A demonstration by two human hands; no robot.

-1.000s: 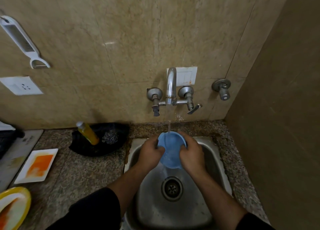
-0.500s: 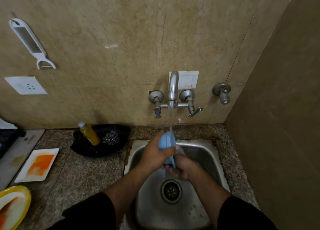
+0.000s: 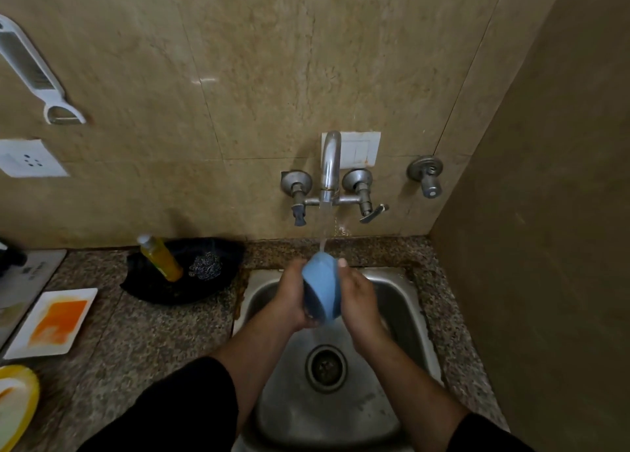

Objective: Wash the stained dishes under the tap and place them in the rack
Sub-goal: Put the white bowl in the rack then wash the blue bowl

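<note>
hands (image 3: pixel 289 298) (image 3: pixel 358 301) clasp blue bowl (image 3: pixel 322 286) between, under tap (image 3: pixel 330 165).

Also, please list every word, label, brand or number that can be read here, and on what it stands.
No text can be read in this view.
Grey board at the left edge: small dark marks, too blurred to read.
Yellow bottle: no legible label.
Blue bowl and tap: no text visible.

Bare left hand (image 3: pixel 289 303) and right hand (image 3: pixel 361 298), bare forearms (image 3: pixel 405 373), black sleeves (image 3: pixel 177 414) up near the elbows.
</note>
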